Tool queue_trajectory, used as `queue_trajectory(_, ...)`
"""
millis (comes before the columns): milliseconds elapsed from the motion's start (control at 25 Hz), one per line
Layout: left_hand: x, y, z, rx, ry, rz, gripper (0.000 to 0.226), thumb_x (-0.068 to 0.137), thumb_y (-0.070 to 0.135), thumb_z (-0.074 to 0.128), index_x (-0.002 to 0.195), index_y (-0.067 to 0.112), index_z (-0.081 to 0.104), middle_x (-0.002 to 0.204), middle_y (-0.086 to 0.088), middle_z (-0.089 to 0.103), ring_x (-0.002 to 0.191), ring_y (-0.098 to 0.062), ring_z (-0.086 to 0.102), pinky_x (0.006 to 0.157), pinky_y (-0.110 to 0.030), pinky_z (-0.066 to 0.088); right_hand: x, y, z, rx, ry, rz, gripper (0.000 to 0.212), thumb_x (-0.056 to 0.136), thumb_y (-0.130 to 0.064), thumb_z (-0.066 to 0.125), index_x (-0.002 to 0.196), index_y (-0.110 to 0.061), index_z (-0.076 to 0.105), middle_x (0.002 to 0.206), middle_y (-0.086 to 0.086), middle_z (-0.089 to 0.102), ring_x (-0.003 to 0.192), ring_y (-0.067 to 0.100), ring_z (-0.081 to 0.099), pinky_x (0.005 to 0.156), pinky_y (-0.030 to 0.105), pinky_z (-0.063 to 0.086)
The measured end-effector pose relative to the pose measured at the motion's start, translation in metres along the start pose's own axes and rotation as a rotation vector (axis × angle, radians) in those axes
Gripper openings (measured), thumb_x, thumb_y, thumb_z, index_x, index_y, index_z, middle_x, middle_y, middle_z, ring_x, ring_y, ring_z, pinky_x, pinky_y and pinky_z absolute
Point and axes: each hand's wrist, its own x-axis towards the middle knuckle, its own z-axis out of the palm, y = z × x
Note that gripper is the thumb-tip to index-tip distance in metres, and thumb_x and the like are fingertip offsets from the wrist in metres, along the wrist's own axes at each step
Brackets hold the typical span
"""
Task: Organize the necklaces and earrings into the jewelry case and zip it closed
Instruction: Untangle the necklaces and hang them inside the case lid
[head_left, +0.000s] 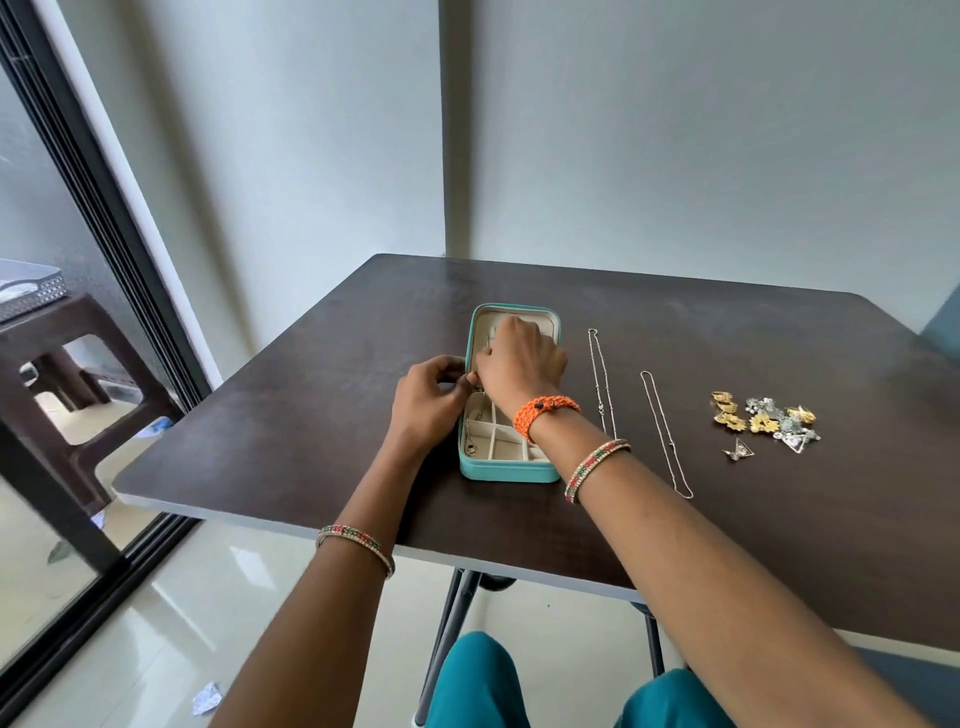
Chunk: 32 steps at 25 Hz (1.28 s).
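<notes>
Closest to the camera are two knees in teal pants (524, 686), down by the shiny floor. Both bare arms reach up and over the near edge of a dark brown table (291, 447). Each arm has a thin bangle with red and green beads. The right wrist also has an orange braided band (543, 413).

A bit farther on, the small teal jewelry case (506, 470) lies open on the table, left of the middle. Its near half is split into little cream boxes. A thin chain with a small charm (470, 441) lies in the long box on the left side.

The left hand (426, 397) is at the left edge of the case, where the two halves meet. Its fingers are curled, and the tips pinch something very small there. It is too small to tell what it is. The right hand (519, 358) is over the far half of the case. Its fingers are bent down into it. I cannot tell if they hold anything.

To the right of the case, two thin silver necklaces lie stretched out on the table: one (600, 374) just beside the case and the other (665, 436) farther right. Farther right again is a small pile of gold and silver earrings (766, 421).

Behind the table are pale walls that meet in a corner. Far to the left, past a dark sliding door frame, a brown plastic stool (62, 374) stands.
</notes>
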Motion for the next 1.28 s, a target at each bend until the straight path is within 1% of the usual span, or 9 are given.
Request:
queue_trajectory(120,-0.001,-0.002,-0.001,-0.035,0.011,-0.006,0.015,0.085,0.022,0.066,0.098,0.016,0.071,0.086,0.006,0.07,0.08,-0.004,0.064,0.075,-0.023,0.05,-0.003,-0.001,-0.001,0.031,-0.007,-0.056,0.017,0.089,-0.019,0.053,0.093,-0.006,0.063,0.104,0.015,0.067,0.099,0.035,0.062,0.072,0.035,0.045)
queue_trajectory(280,-0.002,0.0,-0.002,-0.108,0.031,-0.015,0.011,0.084,0.019,0.066,0.094,0.019,0.07,0.085,0.011,0.069,0.082,-0.002,0.063,0.078,-0.023,0.051,0.016,0.006,-0.01,0.625,0.08,0.068,0.022,0.08,-0.015,0.056,0.067,0.001,0.063,0.074,0.017,0.069,0.076,0.034,0.065,0.067,0.037,0.052)
queue_trajectory(400,-0.003,0.003,-0.003,-0.167,0.074,-0.042,0.007,0.083,0.016,0.067,0.088,0.022,0.067,0.081,0.015,0.066,0.076,0.002,0.061,0.071,-0.016,0.049,0.024,0.01,-0.014,0.909,-0.011,0.117,0.024,0.082,-0.01,0.056,0.059,-0.007,0.06,0.064,0.011,0.068,0.062,0.023,0.065,0.071,0.047,0.058)
queue_trajectory(480,-0.005,0.003,-0.004,-0.204,0.071,-0.056,0.009,0.083,0.016,0.067,0.09,0.021,0.07,0.081,0.012,0.069,0.074,0.001,0.064,0.069,-0.018,0.053,0.023,0.009,-0.011,0.911,-0.046,0.092,0.023,0.084,-0.011,0.057,0.061,-0.007,0.062,0.063,0.01,0.067,0.061,0.022,0.063,0.071,0.05,0.057)
queue_trajectory(640,-0.007,0.006,-0.006,-0.214,0.064,-0.033,0.01,0.084,0.017,0.068,0.088,0.026,0.069,0.08,0.014,0.069,0.07,0.005,0.064,0.066,-0.013,0.053,0.024,0.006,-0.006,0.717,0.073,0.011,0.01,0.078,-0.013,0.06,0.068,-0.01,0.061,0.069,0.01,0.069,0.07,0.029,0.066,0.07,0.045,0.055)
queue_trajectory(800,-0.007,0.007,-0.006,-0.215,0.06,-0.051,0.013,0.084,0.013,0.066,0.087,0.024,0.071,0.079,0.011,0.071,0.064,0.008,0.063,0.062,-0.013,0.051,0.025,0.003,-0.007,0.897,0.185,0.05,0.022,0.07,-0.008,0.061,0.064,-0.026,0.049,0.067,0.014,0.065,0.067,0.031,0.065,0.066,0.048,0.055)
queue_trajectory(960,-0.008,0.009,-0.005,-0.147,0.081,-0.083,0.015,0.082,0.01,0.061,0.086,0.017,0.073,0.075,0.006,0.07,0.06,0.006,0.061,0.055,-0.005,0.043,0.032,0.008,-0.02,1.141,0.3,0.072,0.025,0.075,0.002,0.056,0.07,-0.021,0.047,0.068,0.018,0.064,0.061,0.029,0.064,0.065,0.041,0.057)
queue_trajectory(1120,-0.008,0.011,-0.006,-0.122,0.137,-0.104,0.013,0.083,0.008,0.059,0.087,0.013,0.071,0.076,0.003,0.068,0.063,-0.001,0.059,0.051,-0.004,0.042,0.027,0.01,-0.037,1.413,0.115,0.133,0.02,0.081,0.009,0.052,0.078,-0.01,0.049,0.067,0.011,0.06,0.056,0.02,0.059,0.057,0.032,0.054)
queue_trajectory(1280,-0.017,0.016,-0.013,-0.103,0.222,-0.103,0.016,0.084,0.007,0.059,0.094,0.007,0.072,0.079,0.001,0.067,0.063,0.002,0.057,0.052,-0.003,0.041,0.013,0.01,-0.061,1.406,-0.064,0.126,0.015,0.086,0.004,0.051,0.082,-0.011,0.055,0.068,0.006,0.058,0.055,0.013,0.052,0.051,0.025,0.047)
